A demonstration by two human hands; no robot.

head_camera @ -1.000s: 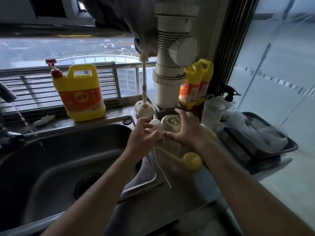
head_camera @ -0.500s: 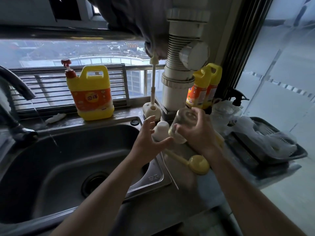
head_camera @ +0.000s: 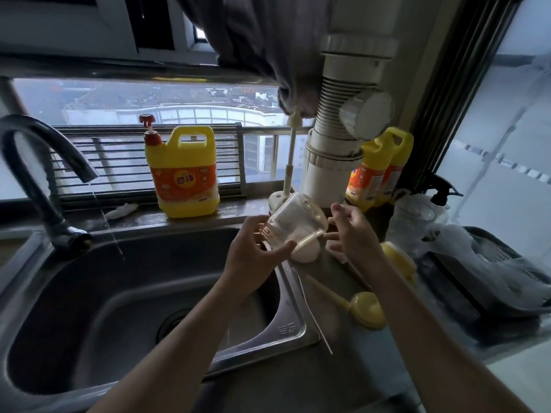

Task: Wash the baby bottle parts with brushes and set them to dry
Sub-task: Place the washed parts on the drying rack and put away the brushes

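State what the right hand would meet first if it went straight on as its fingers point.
Probably the clear bottle held by the left hand; the right hand points at its base, though depth is unclear.

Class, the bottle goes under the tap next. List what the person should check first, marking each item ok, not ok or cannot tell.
1. Left hand grips the bottle: ok, fingers and thumb curl round its neck end.
2. Right hand free for a brush: ok, it is open and holds nothing.
3. Tap running: ok, a thin stream falls into the sink.
4. Bottle under the stream: not ok, it is well to the stream's right.
5. Brush at hand: ok, it lies on the counter by the right forearm.
6. Bottle empty inside: cannot tell.
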